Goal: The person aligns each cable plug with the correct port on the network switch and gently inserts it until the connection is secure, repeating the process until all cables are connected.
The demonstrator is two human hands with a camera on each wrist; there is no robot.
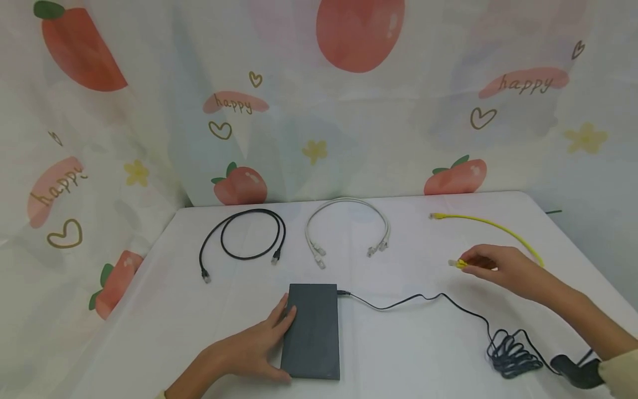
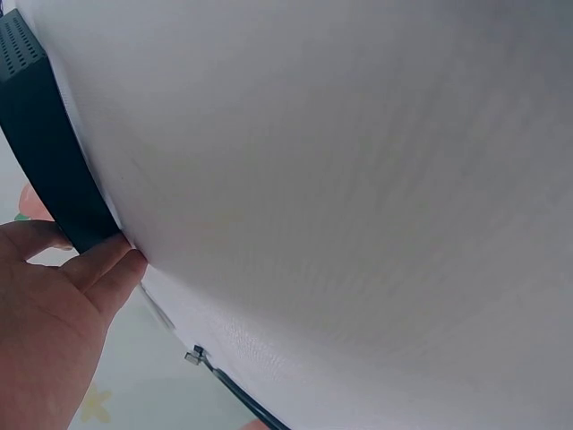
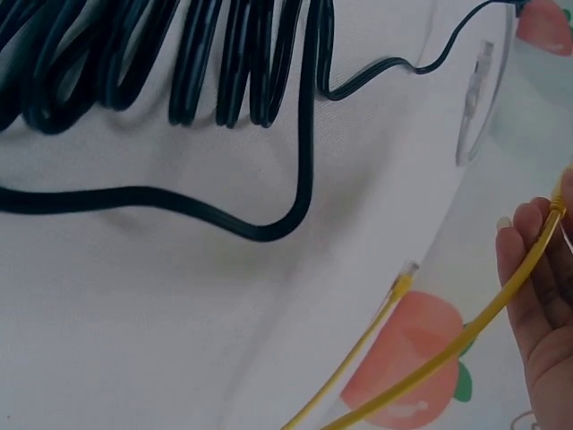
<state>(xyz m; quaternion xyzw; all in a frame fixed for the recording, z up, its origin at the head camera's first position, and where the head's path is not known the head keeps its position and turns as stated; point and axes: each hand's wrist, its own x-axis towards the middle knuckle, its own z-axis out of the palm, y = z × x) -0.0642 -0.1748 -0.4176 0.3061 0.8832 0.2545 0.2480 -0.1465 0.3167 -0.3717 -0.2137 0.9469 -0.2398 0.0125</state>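
Observation:
A flat dark grey box [image 1: 313, 332] with vent holes in one end lies on the white table, a black power cord plugged in at its far right. My left hand [image 1: 249, 346] rests against the box's left side, fingers fairly straight and spread; in the left wrist view its fingertips touch the side wall [image 2: 54, 161]. To the right, my right hand [image 1: 503, 271] pinches a yellow Ethernet cable [image 1: 498, 226] just behind one plug [image 1: 456, 264], lifted above the table. The cable's other plug [image 3: 403, 279] lies farther back.
A black Ethernet cable [image 1: 251, 259] lies coiled at back left, and grey-white Ethernet cables [image 1: 347, 199] curve at back centre. The power cord's bundled coil [image 1: 513, 357] and black adapter [image 1: 573, 371] lie at front right, near my right forearm. A printed cloth [image 1: 369, 133] hangs behind the table.

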